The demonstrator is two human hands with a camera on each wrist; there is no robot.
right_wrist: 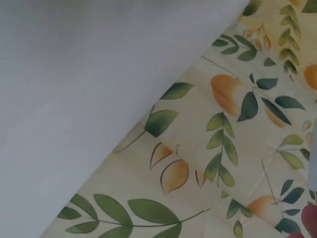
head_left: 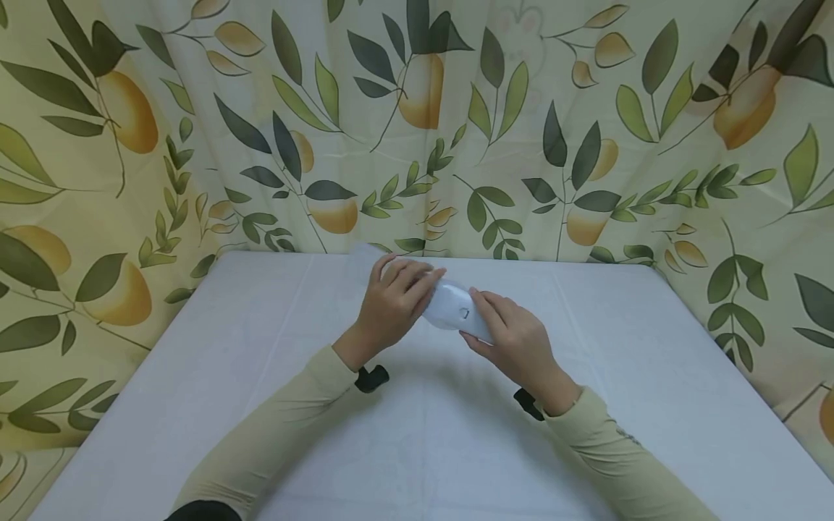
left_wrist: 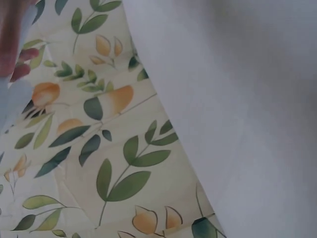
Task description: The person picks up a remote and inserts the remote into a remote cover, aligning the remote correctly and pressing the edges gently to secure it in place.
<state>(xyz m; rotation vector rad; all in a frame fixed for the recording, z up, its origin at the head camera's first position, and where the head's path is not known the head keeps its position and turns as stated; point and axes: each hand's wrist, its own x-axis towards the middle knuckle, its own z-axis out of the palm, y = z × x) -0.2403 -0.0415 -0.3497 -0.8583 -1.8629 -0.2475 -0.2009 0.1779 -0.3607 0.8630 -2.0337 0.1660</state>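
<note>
Both hands hold a smooth, pale white oblong object (head_left: 449,304) above the far half of the table; it carries a small dark mark, and its exact kind I cannot tell. My left hand (head_left: 391,300) grips its left end from above, the fingers bent over it. A thin, see-through pale sheet (head_left: 366,252) sticks out beyond the left knuckles. On the other end, my right hand (head_left: 515,336) pinches it between thumb and fingers. Only an edge of the left hand (left_wrist: 10,39) and the right fingertips (right_wrist: 309,220) show in the wrist views.
A white-covered table (head_left: 417,434) spreads beneath the arms. Behind it and along both sides hangs a curtain (head_left: 391,145) printed with leaves and orange fruit. Black straps (head_left: 373,378) sit at the wrists, below pale sleeves.
</note>
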